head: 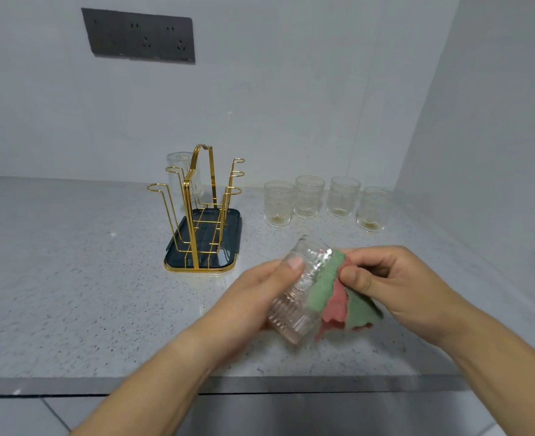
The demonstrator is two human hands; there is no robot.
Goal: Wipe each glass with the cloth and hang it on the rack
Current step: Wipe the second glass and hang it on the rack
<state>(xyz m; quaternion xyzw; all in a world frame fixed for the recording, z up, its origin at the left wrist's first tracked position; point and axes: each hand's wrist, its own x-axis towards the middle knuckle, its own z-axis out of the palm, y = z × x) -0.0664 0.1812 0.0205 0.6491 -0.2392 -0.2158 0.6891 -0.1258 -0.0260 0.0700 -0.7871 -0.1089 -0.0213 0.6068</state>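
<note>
Speckled grey stone countertop (71, 294) runs under both hands. Gold wire cup rack (194, 171) on a dark teal plastic tray (222, 253) stands beyond the left hand (260, 294), a bit to its left. One clear ribbed hung glass (179, 165) sits upside down on a far peg. A row of four clear ribbed tumblers (309, 196) waits upright beyond the right hand (395, 284), well apart from it.

The clear ribbed held glass (294, 297) is btwn the two hands, tilted, above the counter. Left hand wraps its side w/ thumb on top; right hand pinches a soft green-and-pink cloth (338, 297) against its wall.

Held glass prob. lightish, rigid, slippery, breakable. Ribs help grip, so hold round the body, not the rim. Cloth is limp and bunches easily.

No brand or legible writing anywhere, incl. the dark grey wall socket panel (140, 36).
</note>
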